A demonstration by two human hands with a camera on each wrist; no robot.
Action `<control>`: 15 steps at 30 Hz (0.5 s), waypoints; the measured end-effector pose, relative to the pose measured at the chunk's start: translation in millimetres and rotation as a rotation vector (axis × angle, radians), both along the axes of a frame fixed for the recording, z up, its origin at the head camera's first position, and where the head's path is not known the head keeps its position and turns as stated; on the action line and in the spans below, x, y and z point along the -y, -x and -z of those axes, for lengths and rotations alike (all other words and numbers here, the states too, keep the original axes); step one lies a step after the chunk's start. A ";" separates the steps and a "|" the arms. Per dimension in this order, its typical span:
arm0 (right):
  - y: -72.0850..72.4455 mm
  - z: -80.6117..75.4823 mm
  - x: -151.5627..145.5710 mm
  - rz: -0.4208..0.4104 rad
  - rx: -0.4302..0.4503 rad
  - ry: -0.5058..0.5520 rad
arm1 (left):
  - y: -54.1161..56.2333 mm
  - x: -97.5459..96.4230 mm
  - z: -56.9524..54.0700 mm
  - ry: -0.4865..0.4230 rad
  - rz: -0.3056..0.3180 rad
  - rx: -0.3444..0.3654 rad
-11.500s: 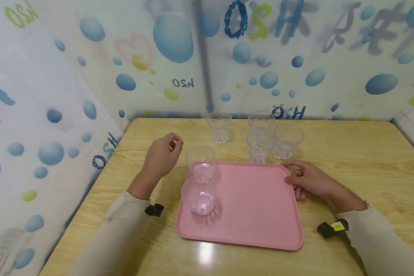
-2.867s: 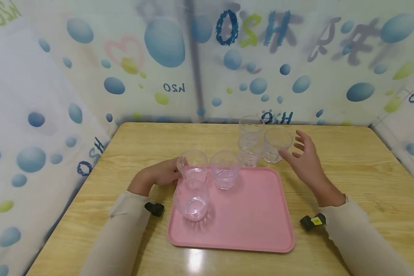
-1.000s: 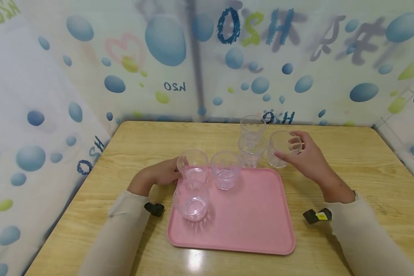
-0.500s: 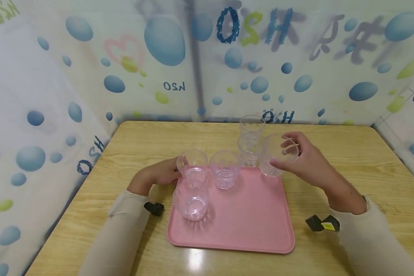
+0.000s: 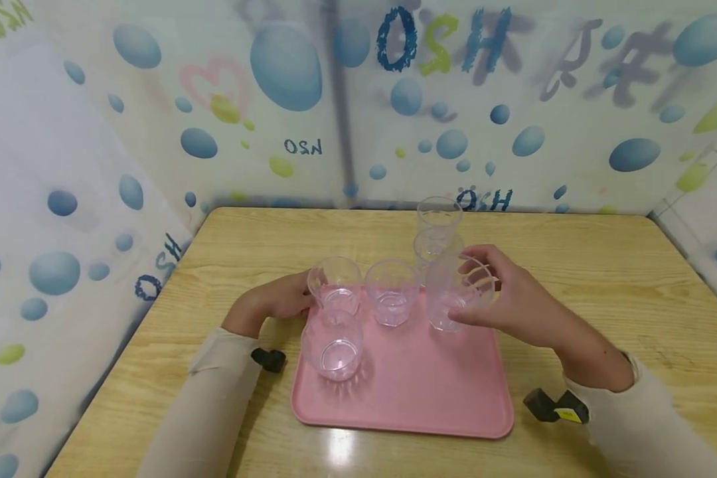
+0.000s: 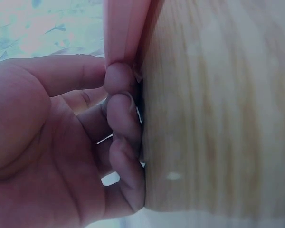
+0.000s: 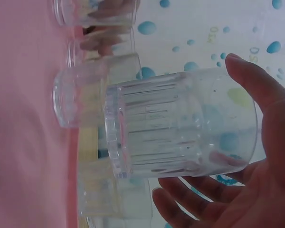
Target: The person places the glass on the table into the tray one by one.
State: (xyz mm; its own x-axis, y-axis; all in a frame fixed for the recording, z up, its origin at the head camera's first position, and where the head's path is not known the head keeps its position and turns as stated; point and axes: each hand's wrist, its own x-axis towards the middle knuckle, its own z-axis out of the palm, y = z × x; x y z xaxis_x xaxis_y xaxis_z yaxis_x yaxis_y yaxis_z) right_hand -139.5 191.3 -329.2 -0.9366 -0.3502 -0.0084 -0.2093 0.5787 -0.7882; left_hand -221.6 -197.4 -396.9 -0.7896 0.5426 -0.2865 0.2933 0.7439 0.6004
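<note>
My right hand (image 5: 516, 302) grips a clear glass tumbler (image 5: 443, 307) by its side, thumb in front and fingers behind. In the right wrist view, the held tumbler (image 7: 180, 126) hangs with its base apart from the pink tray (image 7: 23, 156). On the left part of the tray (image 5: 412, 392) stand a near tumbler (image 5: 334, 355), a second tumbler (image 5: 336, 285) behind it and a third tumbler (image 5: 391, 295) to their right. At the tray's left edge, my left hand (image 5: 283, 297) holds the rim with curled fingers; the left wrist view shows fingertips (image 6: 121, 78) against the rim.
Behind the tray two more clear tumblers stand close together, a rear tumbler (image 5: 439, 212) and a nearer tumbler (image 5: 428, 245) partly hidden by the held one. The wooden table (image 5: 603, 265) meets a printed wall (image 5: 364, 133) at its far edge.
My right hand took hold of the rightmost tumbler behind the tray and brought it left and nearer, over the tray. Earlier, another tumbler came onto the tray. My left hand moved to the tray's edge.
</note>
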 end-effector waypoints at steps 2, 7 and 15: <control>-3.3 0.9 4.0 -0.027 0.005 0.015 | 0.1 -0.1 -0.2 0.002 0.000 -0.002; -11.6 5.3 16.3 -0.067 0.028 0.044 | -0.2 -0.4 -0.6 -0.003 0.002 0.001; -21.1 15.3 36.0 -0.118 0.054 0.053 | -0.1 -1.1 -1.8 0.008 -0.007 0.006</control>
State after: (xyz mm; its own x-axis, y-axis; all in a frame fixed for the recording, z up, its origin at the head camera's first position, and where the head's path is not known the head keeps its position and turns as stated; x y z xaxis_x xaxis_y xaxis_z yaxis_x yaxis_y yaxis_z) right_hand -118.4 155.3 -344.5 -0.8876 -0.4591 -0.0366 -0.2297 0.5102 -0.8289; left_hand -221.6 -196.4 -395.1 -0.7916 0.5347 -0.2959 0.2843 0.7508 0.5962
